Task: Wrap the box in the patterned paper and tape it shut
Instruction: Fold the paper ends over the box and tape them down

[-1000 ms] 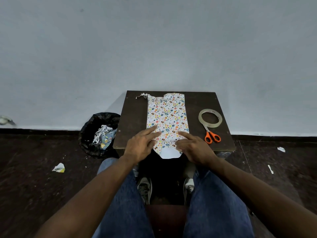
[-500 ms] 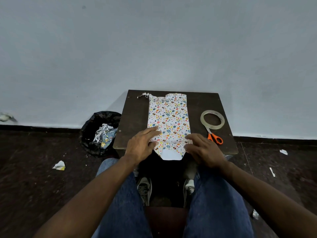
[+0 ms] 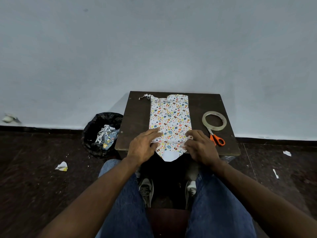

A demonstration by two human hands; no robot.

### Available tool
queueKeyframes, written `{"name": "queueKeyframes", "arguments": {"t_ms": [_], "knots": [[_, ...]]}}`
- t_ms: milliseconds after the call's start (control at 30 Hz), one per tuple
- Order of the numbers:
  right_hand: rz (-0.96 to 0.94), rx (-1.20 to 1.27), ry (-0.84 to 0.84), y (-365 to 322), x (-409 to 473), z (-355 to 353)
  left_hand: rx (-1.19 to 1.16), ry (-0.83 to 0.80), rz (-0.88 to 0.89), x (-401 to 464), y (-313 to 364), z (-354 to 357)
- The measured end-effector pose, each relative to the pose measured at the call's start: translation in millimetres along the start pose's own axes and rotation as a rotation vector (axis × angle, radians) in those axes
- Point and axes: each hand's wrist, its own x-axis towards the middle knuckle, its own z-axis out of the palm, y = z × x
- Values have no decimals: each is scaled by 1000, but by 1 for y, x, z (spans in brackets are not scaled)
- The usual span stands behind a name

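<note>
Far left on the floor, against the wall, a blurred pale scrap (image 3: 8, 118); nearer, a crumpled paper piece (image 3: 62, 166) on the dark floor; then a black bin bag (image 3: 101, 133) holding paper shreds, just beside the table's left edge. On the small dark table (image 3: 137, 115), a torn strip (image 3: 145, 96) near the far left corner; down the middle, from far edge to near edge, the box wrapped in patterned paper (image 3: 170, 117), its white pointed flap (image 3: 169, 156) hanging past the near edge. Left hand (image 3: 143, 146) flat on the wrap's near left side, fingers straight and pressing; right hand (image 3: 199, 146) at the near right side, fingers curled and pinching the paper's fold. Right of the box, a clear tape roll (image 3: 214, 120), faint writing inside the core, unreadable; touching it, orange-handled scissors (image 3: 216, 139) near the near right corner. On the floor beyond, two white scraps (image 3: 287, 153) and (image 3: 275, 173). No brand legible anywhere.
</note>
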Motion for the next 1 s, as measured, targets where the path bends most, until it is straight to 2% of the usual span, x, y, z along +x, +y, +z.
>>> {"name": "queueKeyframes", "arguments": {"t_ms": [233, 400, 533, 600, 767, 1000], "knots": [[6, -63, 38, -7, -2, 0, 18, 0, -3, -1, 2, 1], [-245, -138, 84, -5, -5, -3, 233, 72, 142, 0, -2, 2], [-406, -179, 61, 4, -1, -4, 407, 109, 349, 6, -10, -3], [-471, -187, 67, 8, 0, -4, 456, 64, 427, 8, -11, -8], [-611, -258, 62, 16, 4, -6, 589, -110, 460, 14, -5, -16], [-581, -263, 60, 1, 2, -13, 587, -167, 427, 13, -2, -14]]}}
